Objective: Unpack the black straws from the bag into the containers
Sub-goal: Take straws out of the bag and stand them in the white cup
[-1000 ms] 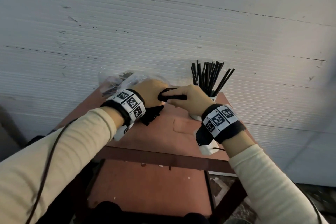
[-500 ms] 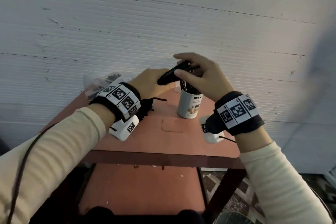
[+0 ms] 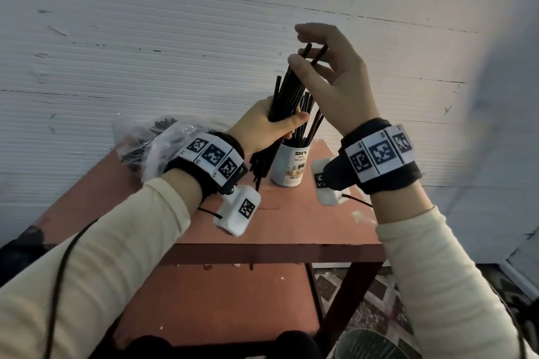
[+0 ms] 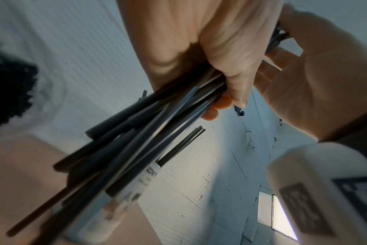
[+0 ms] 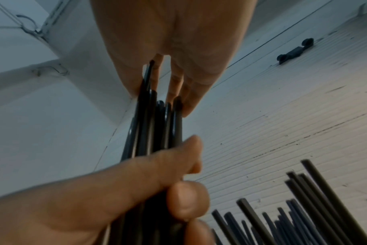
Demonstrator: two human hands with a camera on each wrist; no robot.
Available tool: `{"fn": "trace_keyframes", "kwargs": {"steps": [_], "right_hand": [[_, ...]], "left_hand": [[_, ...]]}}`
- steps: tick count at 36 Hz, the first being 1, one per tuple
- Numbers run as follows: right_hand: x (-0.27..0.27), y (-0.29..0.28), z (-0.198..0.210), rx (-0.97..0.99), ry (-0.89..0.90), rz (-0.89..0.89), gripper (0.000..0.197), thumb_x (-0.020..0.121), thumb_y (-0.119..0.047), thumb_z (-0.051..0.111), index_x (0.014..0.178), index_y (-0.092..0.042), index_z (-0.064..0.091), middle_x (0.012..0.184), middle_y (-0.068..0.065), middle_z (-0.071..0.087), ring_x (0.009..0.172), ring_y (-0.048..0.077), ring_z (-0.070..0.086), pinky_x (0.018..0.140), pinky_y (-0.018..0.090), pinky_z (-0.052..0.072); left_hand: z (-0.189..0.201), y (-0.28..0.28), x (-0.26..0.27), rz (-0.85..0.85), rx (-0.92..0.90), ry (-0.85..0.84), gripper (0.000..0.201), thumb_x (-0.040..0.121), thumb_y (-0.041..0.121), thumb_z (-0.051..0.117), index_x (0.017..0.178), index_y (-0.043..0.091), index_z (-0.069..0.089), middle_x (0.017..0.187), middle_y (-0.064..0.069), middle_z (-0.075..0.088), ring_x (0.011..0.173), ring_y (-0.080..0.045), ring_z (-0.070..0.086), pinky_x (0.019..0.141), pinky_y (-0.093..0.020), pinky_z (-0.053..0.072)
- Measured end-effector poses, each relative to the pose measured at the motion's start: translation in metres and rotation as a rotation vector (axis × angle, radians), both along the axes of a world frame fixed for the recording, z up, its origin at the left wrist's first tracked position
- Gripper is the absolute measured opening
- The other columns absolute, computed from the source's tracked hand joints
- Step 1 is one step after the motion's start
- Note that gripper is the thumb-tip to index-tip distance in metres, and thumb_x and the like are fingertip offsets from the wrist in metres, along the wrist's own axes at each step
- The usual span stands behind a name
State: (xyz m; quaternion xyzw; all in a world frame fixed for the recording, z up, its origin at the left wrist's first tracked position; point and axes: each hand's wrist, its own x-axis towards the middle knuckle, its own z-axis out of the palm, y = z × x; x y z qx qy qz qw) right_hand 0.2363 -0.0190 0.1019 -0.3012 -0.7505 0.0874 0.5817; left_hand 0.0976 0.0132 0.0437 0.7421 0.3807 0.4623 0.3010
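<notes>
My left hand (image 3: 277,127) grips a bundle of black straws (image 3: 287,93) around its middle and holds it nearly upright just left of and above the white container (image 3: 288,169). The bundle's lower ends hang beside the container, above the table. Several straws stand in the container (image 5: 304,207). My right hand (image 3: 303,48) is over the bundle's top, its fingers (image 5: 186,99) straight and touching the straw tips, with the thumb alongside. The clear bag (image 3: 145,143) lies at the back left with more black straws inside.
The small reddish table (image 3: 306,218) stands against a white ribbed wall (image 3: 175,52). It has a lower shelf (image 3: 218,300). A round metal object (image 3: 364,344) sits on the floor at the bottom right.
The bundle went from lying level by the bag to standing nearly upright beside the container. My right hand rose with its top end and loosened from a grip to straight fingers.
</notes>
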Motion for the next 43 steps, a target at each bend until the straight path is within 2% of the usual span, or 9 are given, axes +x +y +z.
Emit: {"fn": "trace_keyframes", "kwargs": {"steps": [5, 10, 15, 20, 25, 29, 35, 40, 43], "right_hand": [[-0.002, 0.011, -0.013, -0.068, -0.252, -0.075, 0.03, 0.094, -0.025, 0.056, 0.123, -0.021, 0.058, 0.116, -0.005, 0.061, 0.108, 0.008, 0.058, 0.094, 0.033, 0.051], [-0.003, 0.018, -0.033, -0.189, -0.486, -0.109, 0.024, 0.098, -0.026, 0.05, 0.112, -0.017, 0.067, 0.104, -0.007, 0.067, 0.096, 0.004, 0.057, 0.08, 0.006, 0.04], [-0.006, 0.018, -0.038, -0.192, -0.388, -0.07, 0.023, 0.099, -0.028, 0.05, 0.111, -0.019, 0.067, 0.106, -0.009, 0.067, 0.1, 0.003, 0.059, 0.085, 0.012, 0.045], [-0.008, 0.018, -0.035, -0.185, -0.376, -0.058, 0.029, 0.093, -0.039, 0.058, 0.118, -0.024, 0.062, 0.109, -0.01, 0.062, 0.102, 0.0, 0.055, 0.088, 0.013, 0.043], [-0.007, 0.018, -0.037, -0.171, -0.325, -0.03, 0.048, 0.083, -0.043, 0.07, 0.128, -0.03, 0.055, 0.118, -0.013, 0.057, 0.109, -0.003, 0.053, 0.096, 0.019, 0.044], [-0.008, 0.019, -0.042, -0.142, -0.355, -0.037, 0.05, 0.082, -0.039, 0.072, 0.128, -0.03, 0.055, 0.119, -0.009, 0.058, 0.11, -0.002, 0.051, 0.092, 0.006, 0.037], [-0.01, 0.024, -0.058, -0.166, -0.359, -0.021, 0.026, 0.083, -0.019, 0.07, 0.109, -0.016, 0.065, 0.095, -0.007, 0.063, 0.093, 0.006, 0.059, 0.086, 0.015, 0.044], [-0.013, 0.025, -0.064, -0.089, -0.301, -0.031, 0.02, 0.084, -0.015, 0.069, 0.103, -0.013, 0.066, 0.098, -0.005, 0.062, 0.094, 0.005, 0.056, 0.084, 0.006, 0.039], [-0.014, 0.024, -0.066, -0.082, -0.292, -0.042, 0.016, 0.085, -0.015, 0.068, 0.1, -0.01, 0.066, 0.097, 0.001, 0.063, 0.092, 0.008, 0.056, 0.083, 0.007, 0.04]], "left_hand": [[-0.025, 0.007, 0.013, -0.027, -0.126, -0.122, 0.049, 0.083, 0.026, 0.077, 0.124, 0.01, 0.058, 0.112, -0.006, 0.071, 0.102, -0.019, 0.068, 0.1, -0.045, 0.05], [-0.048, 0.017, 0.014, 0.055, -0.2, -0.141, 0.107, 0.057, 0.047, 0.084, 0.146, 0.03, 0.028, 0.129, 0.009, 0.058, 0.123, -0.01, 0.054, 0.108, -0.04, 0.042], [-0.051, 0.028, 0.011, 0.108, -0.138, -0.164, 0.085, 0.064, 0.048, 0.081, 0.134, 0.025, 0.038, 0.12, 0.003, 0.063, 0.115, -0.012, 0.06, 0.101, -0.045, 0.049], [-0.042, 0.022, 0.011, 0.056, -0.091, -0.175, 0.054, 0.084, 0.015, 0.071, 0.132, 0.016, 0.047, 0.122, -0.001, 0.063, 0.117, -0.011, 0.059, 0.102, -0.038, 0.049], [-0.035, 0.017, 0.004, 0.001, -0.048, -0.133, 0.017, 0.089, 0.002, 0.062, 0.101, 0.014, 0.06, 0.084, 0.005, 0.065, 0.082, -0.005, 0.064, 0.082, -0.026, 0.051], [-0.033, 0.009, 0.0, -0.127, -0.124, -0.072, 0.013, 0.083, 0.001, 0.064, 0.085, 0.014, 0.061, 0.078, 0.002, 0.064, 0.079, -0.006, 0.063, 0.084, -0.032, 0.052], [-0.047, 0.007, -0.001, -0.168, -0.357, -0.065, 0.048, 0.07, 0.024, 0.079, 0.111, 0.004, 0.065, 0.106, -0.009, 0.072, 0.106, -0.018, 0.066, 0.101, -0.041, 0.049], [-0.053, 0.006, 0.0, -0.128, -0.378, -0.022, 0.013, 0.083, 0.012, 0.073, 0.076, 0.006, 0.064, 0.094, -0.02, 0.068, 0.09, -0.019, 0.067, 0.084, -0.022, 0.045], [-0.055, 0.008, -0.001, -0.102, -0.398, -0.017, 0.015, 0.076, 0.017, 0.076, 0.076, 0.008, 0.065, 0.091, -0.011, 0.069, 0.091, -0.015, 0.066, 0.088, -0.026, 0.048]]}}
